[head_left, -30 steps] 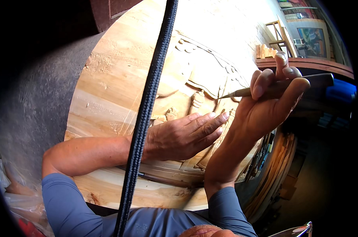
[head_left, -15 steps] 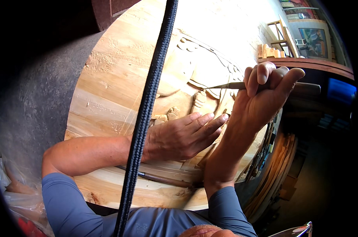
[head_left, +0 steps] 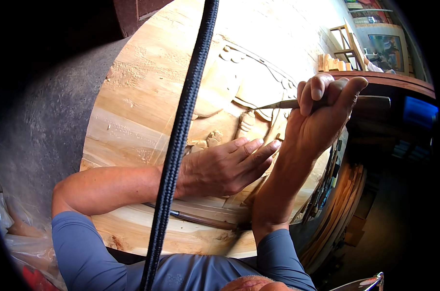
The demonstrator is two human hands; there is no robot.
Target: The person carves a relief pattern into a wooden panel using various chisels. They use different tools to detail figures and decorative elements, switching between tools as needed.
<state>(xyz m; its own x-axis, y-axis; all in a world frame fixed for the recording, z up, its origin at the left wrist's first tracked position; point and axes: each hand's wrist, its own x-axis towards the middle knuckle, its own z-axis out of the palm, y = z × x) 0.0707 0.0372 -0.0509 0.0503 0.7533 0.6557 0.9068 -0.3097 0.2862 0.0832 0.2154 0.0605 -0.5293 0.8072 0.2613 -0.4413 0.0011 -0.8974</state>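
A large round wooden panel [head_left: 137, 97] with a relief carving fills the middle. My right hand [head_left: 322, 104] is closed around the handle of a carving chisel [head_left: 282, 104], which lies nearly level and points left. Its thin tip meets the relief just above a small carved part with rounded ridges [head_left: 246, 123]. My left hand [head_left: 224, 167] rests palm down on the carving nearer to me, fingers stretched out towards the right and holding nothing. That hand covers part of the relief. A second tool with a brown handle [head_left: 205, 221] lies on the panel below my left forearm.
A black braided cord [head_left: 181, 116] crosses the view from top to bottom. At the right edge of the panel lie several tools [head_left: 326, 179], with stacked curved boards [head_left: 339, 213] beyond. Small wood blocks [head_left: 332, 63] and a framed picture [head_left: 387, 48] stand far right.
My right hand and the chisel have shifted slightly left, with the tip a little lower. My left hand stays put. A small pale shape now shows near the framed picture.
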